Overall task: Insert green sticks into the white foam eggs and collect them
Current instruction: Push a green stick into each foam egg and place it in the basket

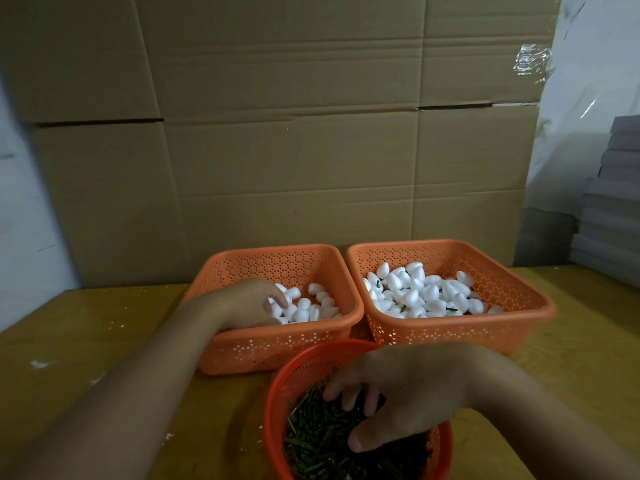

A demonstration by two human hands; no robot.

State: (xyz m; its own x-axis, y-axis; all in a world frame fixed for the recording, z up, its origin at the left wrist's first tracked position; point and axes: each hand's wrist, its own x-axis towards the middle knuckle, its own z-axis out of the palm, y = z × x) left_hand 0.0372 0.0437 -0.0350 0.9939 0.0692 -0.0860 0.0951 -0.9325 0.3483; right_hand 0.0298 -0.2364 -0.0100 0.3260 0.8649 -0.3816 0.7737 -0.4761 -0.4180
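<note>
Two orange perforated baskets stand side by side on the wooden table. The left basket holds plain white foam eggs; my left hand reaches into it, fingers curled round an egg. The right basket holds several eggs, some with green sticks showing. Nearer to me is a round red basket full of short green sticks. My right hand is lowered into it, fingertips dipping among the sticks; I cannot see whether it holds one.
A large flattened cardboard sheet stands behind the baskets. Grey stacked boards sit at the right edge. White foam crumbs dot the wooden table at the left.
</note>
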